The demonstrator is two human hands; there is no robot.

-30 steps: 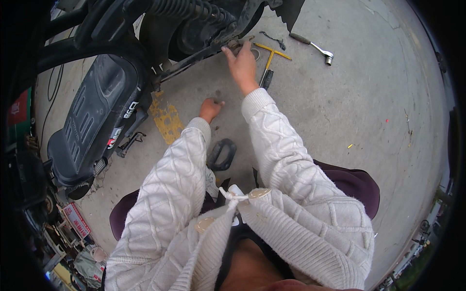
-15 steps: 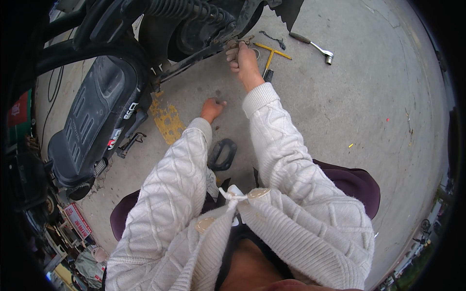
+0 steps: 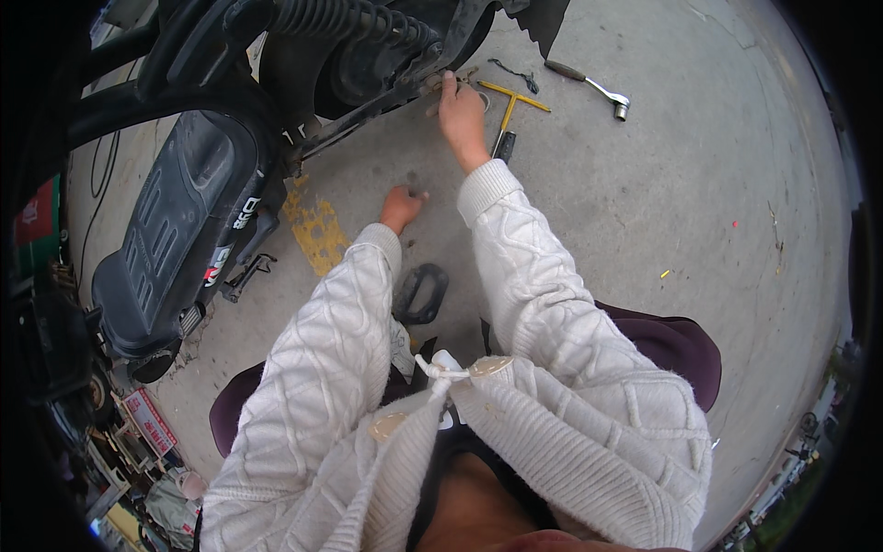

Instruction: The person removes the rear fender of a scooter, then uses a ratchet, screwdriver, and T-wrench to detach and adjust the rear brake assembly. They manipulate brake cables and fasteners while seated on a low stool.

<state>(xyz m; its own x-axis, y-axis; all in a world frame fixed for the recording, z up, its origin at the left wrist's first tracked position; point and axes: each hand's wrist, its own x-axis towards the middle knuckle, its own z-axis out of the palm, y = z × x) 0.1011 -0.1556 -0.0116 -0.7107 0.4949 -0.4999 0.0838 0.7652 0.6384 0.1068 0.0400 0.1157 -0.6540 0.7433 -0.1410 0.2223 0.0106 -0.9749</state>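
My right hand (image 3: 463, 115) reaches to the outer end of a dark metal bar (image 3: 368, 115) beside the wheel (image 3: 372, 69) of a black scooter. Its fingers point at the small dirty metal fittings there; the undersides are hidden, so what they pinch cannot be made out. Beside this hand lie a yellow T-handle wrench (image 3: 511, 106) and a black-handled tool (image 3: 505, 147). Nearer to me, my left hand (image 3: 401, 208) is curled over the concrete with one digit sticking out to the right; nothing shows in it. A dark oval ring-shaped part (image 3: 421, 294) lies below it.
A ratchet with a socket (image 3: 598, 89) and a short dark strip (image 3: 515, 75) lie on the floor at the far right. The scooter's black footboard (image 3: 179, 221) and side stand (image 3: 248, 276) are on the left. Worn yellow paint (image 3: 313, 225) marks the concrete.
My right hand has turned over so that its back shows, where curled fingers showed before. It stays at the bar's end. My left hand has hardly moved.
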